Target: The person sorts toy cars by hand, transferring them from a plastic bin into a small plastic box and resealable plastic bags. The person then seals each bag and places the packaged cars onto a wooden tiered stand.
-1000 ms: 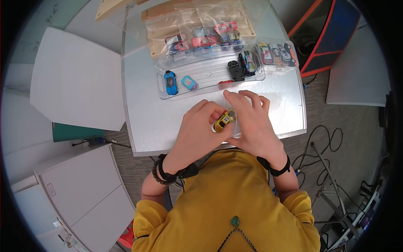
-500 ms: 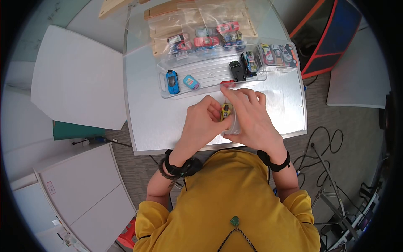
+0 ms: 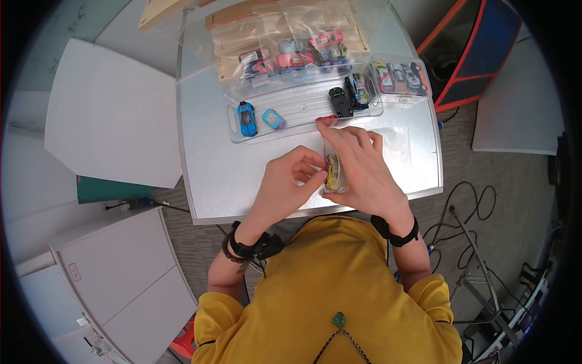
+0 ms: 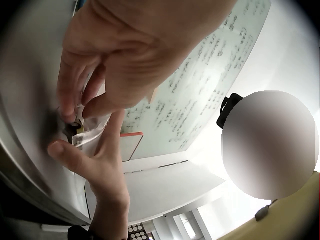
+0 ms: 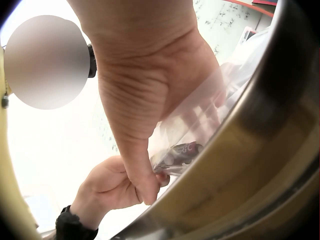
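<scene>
A small yellow toy car (image 3: 332,173) stands on its side between my hands, with clear plastic around it. My right hand (image 3: 365,171) holds the clear plastic bag (image 5: 192,112), its index finger and thumb spread along the bag's two sides. From the left, my left hand (image 3: 288,182) reaches in with curled fingers, its thumb and fingertips at the car's near side. In the right wrist view the car shows dark through the film under the right palm. The left wrist view has the left fingers at the bag's edge, the car mostly hidden.
Beyond the hands lies a clear plastic tray (image 3: 291,131) holding a blue car (image 3: 247,119), a turquoise car (image 3: 274,119), a black car (image 3: 341,102) and others. Bagged toy cars (image 3: 295,60) lie behind it. A clear box (image 3: 413,96) of cars stands at the right.
The yellow car has moved right, from between the left fingers into the clear plastic by the right palm, and turned onto its side. The left fingers have loosened a little; the right hand keeps its spread.
</scene>
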Tool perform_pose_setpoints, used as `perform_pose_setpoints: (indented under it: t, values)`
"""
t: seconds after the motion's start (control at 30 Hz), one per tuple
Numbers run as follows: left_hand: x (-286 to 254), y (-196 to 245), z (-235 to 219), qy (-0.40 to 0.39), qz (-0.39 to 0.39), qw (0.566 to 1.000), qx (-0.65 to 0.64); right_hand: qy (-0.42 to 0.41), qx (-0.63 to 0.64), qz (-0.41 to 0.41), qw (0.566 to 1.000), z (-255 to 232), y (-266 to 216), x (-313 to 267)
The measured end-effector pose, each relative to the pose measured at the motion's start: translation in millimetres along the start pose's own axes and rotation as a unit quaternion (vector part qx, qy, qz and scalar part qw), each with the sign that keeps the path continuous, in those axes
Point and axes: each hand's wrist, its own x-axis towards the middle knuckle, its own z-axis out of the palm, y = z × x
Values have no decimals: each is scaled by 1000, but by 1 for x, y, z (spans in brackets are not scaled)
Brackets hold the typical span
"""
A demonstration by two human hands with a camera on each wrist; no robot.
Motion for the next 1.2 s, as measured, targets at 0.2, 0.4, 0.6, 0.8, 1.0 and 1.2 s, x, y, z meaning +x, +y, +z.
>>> perform_pose_setpoints:
  t: [0.2, 0.4, 0.6, 0.8, 1.0, 1.2]
  values:
    - [3, 7, -14, -91, 85, 991, 49, 7, 8, -20, 1000, 1, 2, -1]
    - [5, 17, -15, -133, 122, 973, 146, -5, 12, -25, 1000, 1, 1, -2]
    - [4, 11, -2, -82, 178, 967, 165, -22, 2, -26, 999, 1, 2, -3]
    - [5, -11, 5, -41, 235, 953, 187, -19, -1, -30, 999, 3, 4, -2]
    - [8, -21, 8, -65, 308, 914, 257, -8, 5, -41, 999, 3, 11, -7]
    - [9, -20, 10, -104, 355, 879, 301, -16, 3, -36, 999, 2, 11, -8]
